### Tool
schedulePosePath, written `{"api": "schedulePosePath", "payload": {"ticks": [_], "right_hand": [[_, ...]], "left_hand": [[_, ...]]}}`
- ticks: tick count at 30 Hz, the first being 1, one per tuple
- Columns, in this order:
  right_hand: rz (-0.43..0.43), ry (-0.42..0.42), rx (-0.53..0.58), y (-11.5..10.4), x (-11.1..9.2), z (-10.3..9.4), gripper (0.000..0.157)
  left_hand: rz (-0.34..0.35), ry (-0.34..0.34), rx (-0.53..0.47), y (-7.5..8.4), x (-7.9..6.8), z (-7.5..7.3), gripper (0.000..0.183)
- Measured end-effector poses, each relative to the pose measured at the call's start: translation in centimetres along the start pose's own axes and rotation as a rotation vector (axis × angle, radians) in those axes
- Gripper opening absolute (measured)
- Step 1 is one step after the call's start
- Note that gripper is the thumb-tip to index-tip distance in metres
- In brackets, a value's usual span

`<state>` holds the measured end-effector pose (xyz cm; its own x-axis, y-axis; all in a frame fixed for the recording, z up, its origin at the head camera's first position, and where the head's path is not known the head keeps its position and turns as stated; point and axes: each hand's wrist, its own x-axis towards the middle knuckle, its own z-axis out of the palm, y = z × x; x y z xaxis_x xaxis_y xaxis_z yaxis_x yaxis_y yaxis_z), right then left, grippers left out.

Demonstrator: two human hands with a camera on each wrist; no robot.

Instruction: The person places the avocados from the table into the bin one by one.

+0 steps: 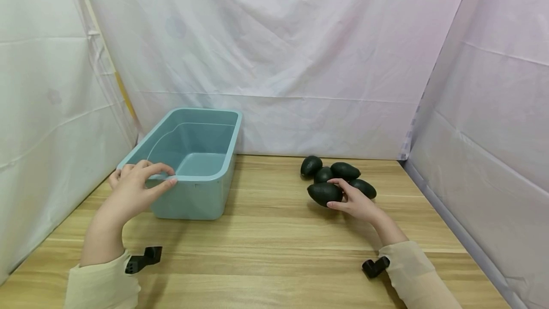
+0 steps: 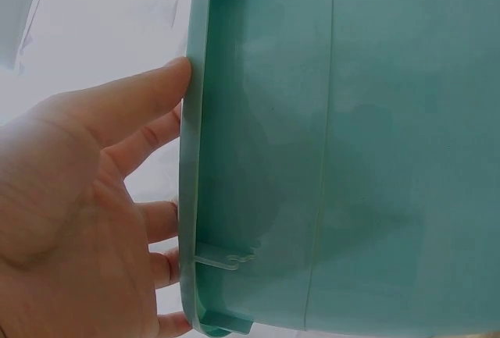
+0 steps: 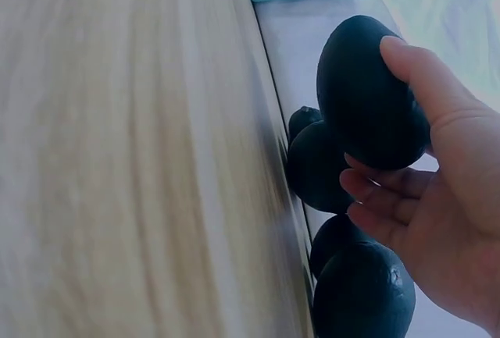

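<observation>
At the front left rim of a blue-green plastic bin (image 1: 197,197), my left hand (image 1: 136,186) holds on with thumb and fingers straddling the edge. From below, in the left wrist view, the thumb (image 2: 148,96) meets the rim and the other fingertips pass behind it. My right hand (image 1: 358,202) grips a dark avocado (image 1: 323,194) between thumb and fingers. In the right wrist view this avocado (image 3: 367,92) is raised off the wooden table. Several more dark avocados (image 1: 345,171) lie clustered just behind and beside that hand.
The wooden table (image 1: 266,252) runs between the bin and the avocados. White sheets hang behind (image 1: 279,61) and along both sides. Black camera mounts (image 1: 143,260) sit at each wrist. The bin's inner floor (image 1: 201,163) is visible.
</observation>
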<state>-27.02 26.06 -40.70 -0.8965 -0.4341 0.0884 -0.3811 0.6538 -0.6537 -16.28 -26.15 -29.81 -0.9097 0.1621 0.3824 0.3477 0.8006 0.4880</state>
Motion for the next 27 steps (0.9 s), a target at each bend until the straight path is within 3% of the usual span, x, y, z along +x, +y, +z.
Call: {"api": "schedulePosePath", "payload": {"ticks": [14, 27], "right_hand": [[-0.081, 0.115, -0.082, -0.36, 0.02, -0.18, 0.064], [-0.102, 0.137, -0.112, -0.98, -0.06, -0.41, 0.063]], "left_hand": [[-0.012, -0.008, 0.000, -0.03, 0.02, -0.07, 0.022], [0.003, 0.003, -0.013, -0.21, -0.02, 0.03, 0.021]]}}
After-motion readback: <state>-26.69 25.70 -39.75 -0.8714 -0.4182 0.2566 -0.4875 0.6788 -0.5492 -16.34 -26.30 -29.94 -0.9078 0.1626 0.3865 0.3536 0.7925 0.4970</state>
